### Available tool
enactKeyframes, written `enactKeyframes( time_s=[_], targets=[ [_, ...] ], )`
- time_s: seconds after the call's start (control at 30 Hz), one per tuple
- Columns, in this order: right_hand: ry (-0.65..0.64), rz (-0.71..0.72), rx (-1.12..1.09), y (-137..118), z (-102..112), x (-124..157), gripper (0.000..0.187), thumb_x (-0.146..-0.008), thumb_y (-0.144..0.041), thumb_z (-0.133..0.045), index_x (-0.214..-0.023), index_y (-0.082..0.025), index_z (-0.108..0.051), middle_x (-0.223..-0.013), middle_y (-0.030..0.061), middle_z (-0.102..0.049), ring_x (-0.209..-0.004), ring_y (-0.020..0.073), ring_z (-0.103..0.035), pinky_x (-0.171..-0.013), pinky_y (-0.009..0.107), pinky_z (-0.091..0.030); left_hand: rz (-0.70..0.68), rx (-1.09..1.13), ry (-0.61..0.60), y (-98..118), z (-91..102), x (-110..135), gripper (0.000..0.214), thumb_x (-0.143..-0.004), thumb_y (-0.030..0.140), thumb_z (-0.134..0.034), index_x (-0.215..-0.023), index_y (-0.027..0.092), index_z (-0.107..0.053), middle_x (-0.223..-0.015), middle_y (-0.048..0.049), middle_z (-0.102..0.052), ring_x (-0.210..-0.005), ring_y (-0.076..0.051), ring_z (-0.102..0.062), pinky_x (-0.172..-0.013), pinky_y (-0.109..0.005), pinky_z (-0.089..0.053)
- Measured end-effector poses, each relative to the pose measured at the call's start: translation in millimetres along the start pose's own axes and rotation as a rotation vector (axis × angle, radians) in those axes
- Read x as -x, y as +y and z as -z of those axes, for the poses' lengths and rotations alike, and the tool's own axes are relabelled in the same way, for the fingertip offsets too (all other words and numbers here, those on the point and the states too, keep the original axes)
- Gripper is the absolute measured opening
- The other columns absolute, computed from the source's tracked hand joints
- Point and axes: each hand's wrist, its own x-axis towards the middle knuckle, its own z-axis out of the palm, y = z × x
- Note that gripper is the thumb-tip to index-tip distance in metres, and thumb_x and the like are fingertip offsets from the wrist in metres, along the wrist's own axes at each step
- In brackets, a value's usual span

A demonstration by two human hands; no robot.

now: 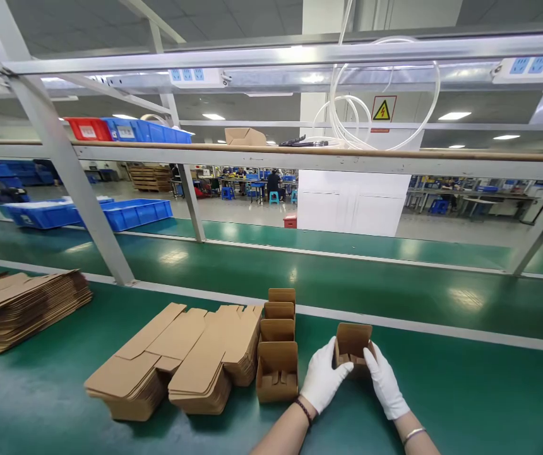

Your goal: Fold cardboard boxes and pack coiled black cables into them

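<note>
A small brown cardboard box [354, 338] stands on the green table with its lid flap up. My left hand [323, 376], in a white glove, grips its left side, the thumb reaching over the front. On the right side my right hand [385, 382], also gloved, holds the same box with the thumb at its edge. Just left of my hands runs a row of several folded boxes [277, 373], lids raised. Beyond them lie stacks of flat cardboard blanks [200, 373]. The underside of the held box is hidden.
Another pile of flat cardboard [35, 309] sits at the far left. Slanted metal posts [67, 158] carry a shelf [252, 157] above the table. Blue bins [134, 215] stand behind on the left. White cable coils [347, 120] hang above the shelf.
</note>
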Motion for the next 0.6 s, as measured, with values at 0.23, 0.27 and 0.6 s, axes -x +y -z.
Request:
enactKeyframes(
  time_s=[0.23,0.27,0.6],
  targets=[
    [0.024,-0.018,0.003,5.6,-2.6,-6.5,0.068,-0.075,-0.066,-0.052,-0.118,-0.015,-0.062,-0.124,0.0141,-0.064,-0.119,0.031,-0.057,-0.104,0.042,-0.044,0.097,-0.02,0.0,2.7,-1.7,0.4,0.077,-0.075,0.046,-0.061,-0.142,0.013,-0.041,-0.141,-0.0154,-0.05,-0.13,-0.031,-0.045,-0.112,-0.044,-0.032],
    [0.02,-0.014,0.0,8.0,-3.0,-7.9,0.067,-0.075,-0.066,-0.052,-0.117,-0.015,-0.063,-0.123,0.014,-0.065,-0.119,0.031,-0.057,-0.104,0.042,-0.044,0.103,-0.02,0.01,1.4,-2.1,-0.4,0.077,-0.075,0.045,-0.062,-0.142,0.013,-0.041,-0.141,-0.0155,-0.05,-0.13,-0.031,-0.045,-0.112,-0.043,-0.032],
    [-0.004,0.047,0.165,-14.6,-11.5,5.9,0.061,-0.084,-0.06,-0.048,-0.123,-0.015,-0.061,-0.129,0.0135,-0.061,-0.121,0.0285,-0.056,-0.107,0.043,-0.039,0.125,-0.07,0.025,-11.5,1.4,-3.9,0.076,-0.078,0.052,-0.049,-0.139,0.007,-0.042,-0.14,-0.0178,-0.05,-0.131,-0.032,-0.045,-0.111,-0.046,-0.035]
  ],
)
